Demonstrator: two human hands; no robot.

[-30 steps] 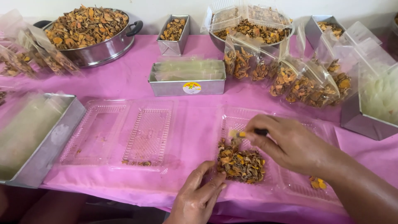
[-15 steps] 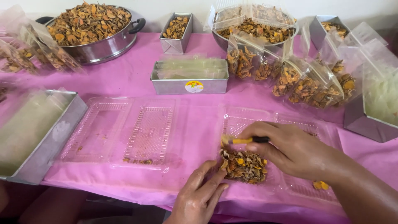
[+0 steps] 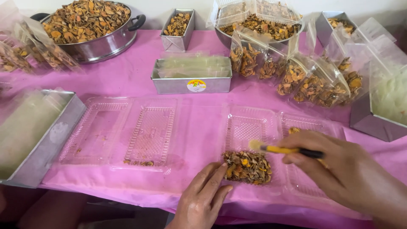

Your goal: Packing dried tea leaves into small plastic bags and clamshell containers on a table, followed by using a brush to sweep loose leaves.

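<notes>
Loosely, right hand [image 3: 339, 169] grips slim yellow-black brush [image 3: 284, 149] over crinkly dried slices [image 3: 248, 166].

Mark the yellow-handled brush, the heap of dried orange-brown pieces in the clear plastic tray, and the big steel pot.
Yellow-handled brush [image 3: 283, 149], head view, on the yellow shaft.
Heap of dried orange-brown pieces [image 3: 248, 166], head view, heap centre.
Big steel pot [image 3: 99, 47], head view, front wall.

Round yellow-red label [image 3: 196, 85] on centre steel tin [image 3: 169, 85]; clear filled bags [image 3: 313, 80] right.
</notes>
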